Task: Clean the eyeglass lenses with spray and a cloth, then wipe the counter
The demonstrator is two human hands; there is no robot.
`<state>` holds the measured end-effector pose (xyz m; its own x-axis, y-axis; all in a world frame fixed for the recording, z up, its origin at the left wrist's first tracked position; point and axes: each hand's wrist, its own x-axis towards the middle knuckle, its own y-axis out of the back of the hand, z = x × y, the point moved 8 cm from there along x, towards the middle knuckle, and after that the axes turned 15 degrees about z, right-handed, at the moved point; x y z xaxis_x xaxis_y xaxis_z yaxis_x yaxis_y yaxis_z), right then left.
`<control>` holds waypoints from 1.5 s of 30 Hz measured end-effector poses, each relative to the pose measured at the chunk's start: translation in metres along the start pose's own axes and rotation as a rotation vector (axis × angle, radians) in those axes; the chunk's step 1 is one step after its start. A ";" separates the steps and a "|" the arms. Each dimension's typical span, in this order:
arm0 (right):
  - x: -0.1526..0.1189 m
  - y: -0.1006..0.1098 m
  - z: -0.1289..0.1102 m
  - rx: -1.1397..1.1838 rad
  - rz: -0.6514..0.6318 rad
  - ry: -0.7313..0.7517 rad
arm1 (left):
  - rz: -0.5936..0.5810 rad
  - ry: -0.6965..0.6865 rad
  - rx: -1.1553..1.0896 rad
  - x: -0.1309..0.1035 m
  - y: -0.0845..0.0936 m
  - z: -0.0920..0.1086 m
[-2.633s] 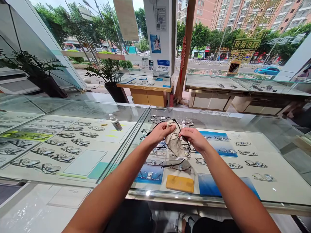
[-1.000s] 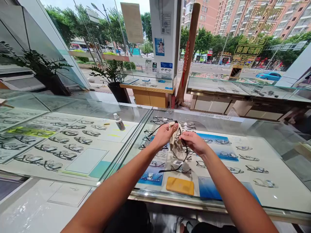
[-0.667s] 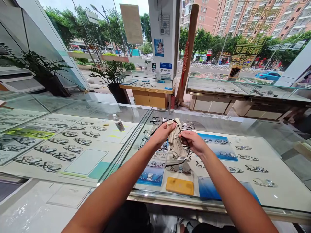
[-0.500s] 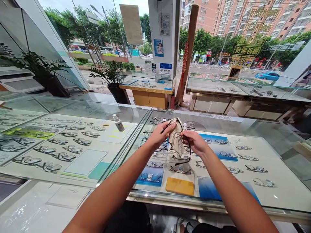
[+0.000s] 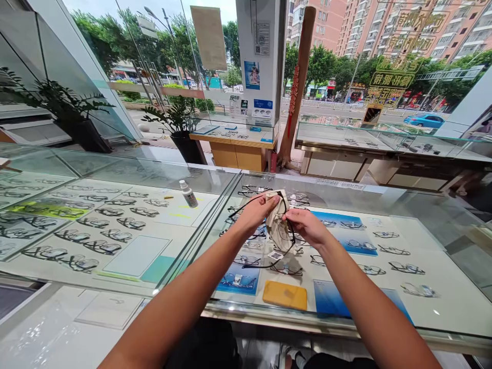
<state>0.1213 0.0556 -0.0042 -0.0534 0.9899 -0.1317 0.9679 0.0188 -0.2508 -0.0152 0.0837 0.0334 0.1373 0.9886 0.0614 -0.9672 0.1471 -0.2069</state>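
Observation:
Above the glass counter, my left hand [image 5: 260, 211] is closed on a pair of dark-framed eyeglasses [image 5: 294, 237], with a beige cleaning cloth [image 5: 275, 225] wrapped about its upper part. My right hand [image 5: 305, 223] pinches the frame at its right side. The cloth hangs down between both hands and hides much of the lenses. One dark temple arm sticks out to the lower left, below the cloth. A small white tag with a dark square [image 5: 275, 255] dangles beneath.
Under the glass lie several rows of eyeglasses [image 5: 130, 223]. A white spray bottle [image 5: 188, 195] stands on the counter to the left. A yellow case [image 5: 285, 294] lies near the front edge. Behind are a wooden display cabinet [image 5: 232, 151], a wooden post [image 5: 300, 77] and potted plants [image 5: 184, 123].
The eyeglasses have turned in my hands, so the lower temple arm now points left and the tag has swung left. Both hands stay at nearly the same spot.

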 end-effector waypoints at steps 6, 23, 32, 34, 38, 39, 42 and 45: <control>-0.003 -0.003 -0.001 0.007 -0.004 -0.011 | -0.007 0.026 0.006 -0.002 -0.001 0.000; -0.003 -0.004 -0.004 0.067 -0.021 -0.004 | -0.121 0.026 0.052 -0.004 -0.008 0.006; -0.001 -0.002 0.001 0.077 -0.003 -0.026 | -0.122 0.053 0.048 -0.001 -0.007 0.003; 0.000 -0.001 0.002 0.071 0.001 -0.028 | -0.115 0.059 0.058 -0.002 -0.007 0.003; 0.000 -0.001 0.002 0.041 -0.017 -0.023 | -0.082 0.053 0.070 -0.003 -0.007 0.004; -0.001 -0.002 0.002 0.028 -0.028 -0.015 | -0.078 0.045 0.071 -0.003 -0.007 0.004; -0.001 -0.003 -0.001 -0.010 -0.048 0.015 | -0.085 0.016 0.089 -0.004 -0.008 0.005; -0.003 -0.003 -0.002 -0.031 -0.060 0.024 | -0.067 -0.040 0.139 -0.003 -0.007 0.005</control>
<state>0.1186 0.0532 -0.0012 -0.1064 0.9898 -0.0945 0.9703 0.0826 -0.2275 -0.0103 0.0796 0.0395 0.1970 0.9742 0.1101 -0.9767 0.2047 -0.0640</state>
